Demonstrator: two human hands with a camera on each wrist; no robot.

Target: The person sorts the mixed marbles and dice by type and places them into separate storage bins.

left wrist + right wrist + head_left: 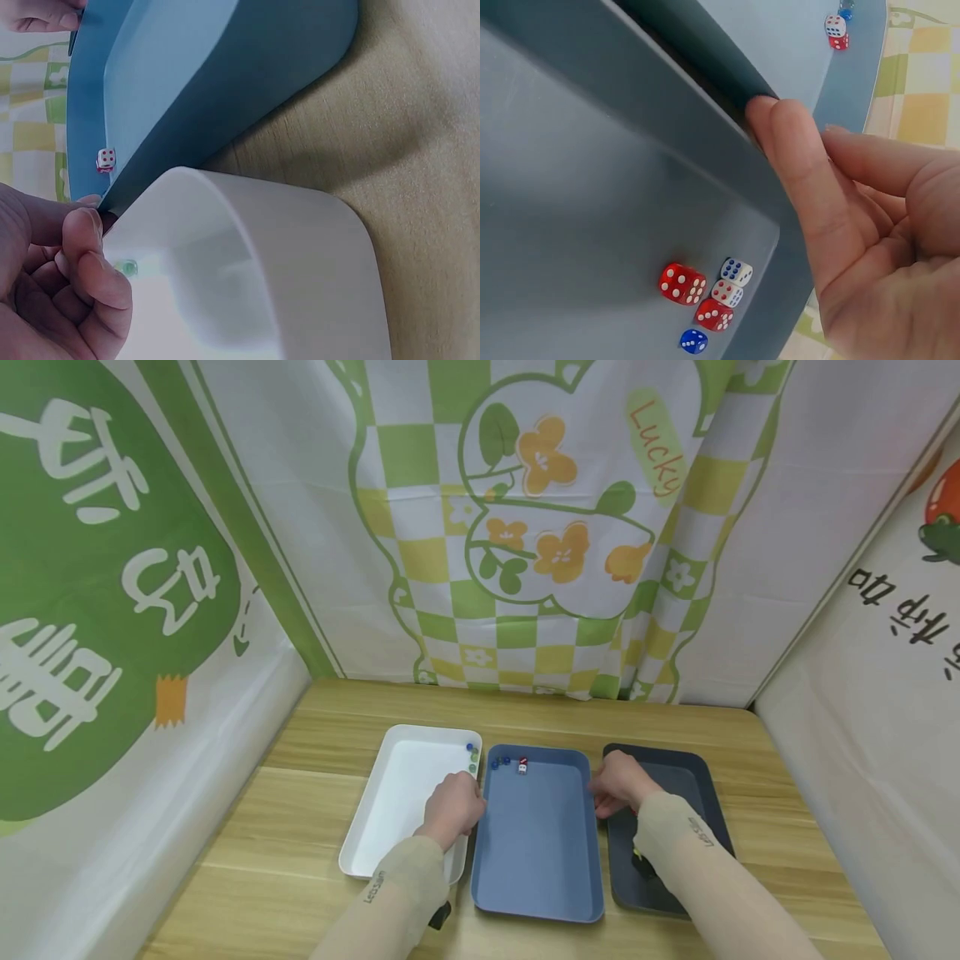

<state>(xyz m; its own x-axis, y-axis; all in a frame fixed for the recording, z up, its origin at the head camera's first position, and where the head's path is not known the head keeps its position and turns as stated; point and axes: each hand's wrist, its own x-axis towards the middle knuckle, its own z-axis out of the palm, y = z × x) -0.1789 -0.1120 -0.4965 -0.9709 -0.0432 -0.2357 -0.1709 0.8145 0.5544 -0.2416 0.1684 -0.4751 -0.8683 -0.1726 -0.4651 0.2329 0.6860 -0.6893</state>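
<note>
In my head view, the right sleeve [693, 839] hides part of the dark tray [678, 777]; I can't identify the black-and-yellow item [639, 855] beside it. My left wrist view crops the blue tray [270, 75] and blurs the green bead [127, 268].

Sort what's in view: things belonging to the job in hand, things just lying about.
Likely the job:
left hand and right hand
blue tray, gripped by both
dice and marbles inside it

Seemingly just lying about:
white tray, holding other marbles
dark tray, holding other dice
</note>
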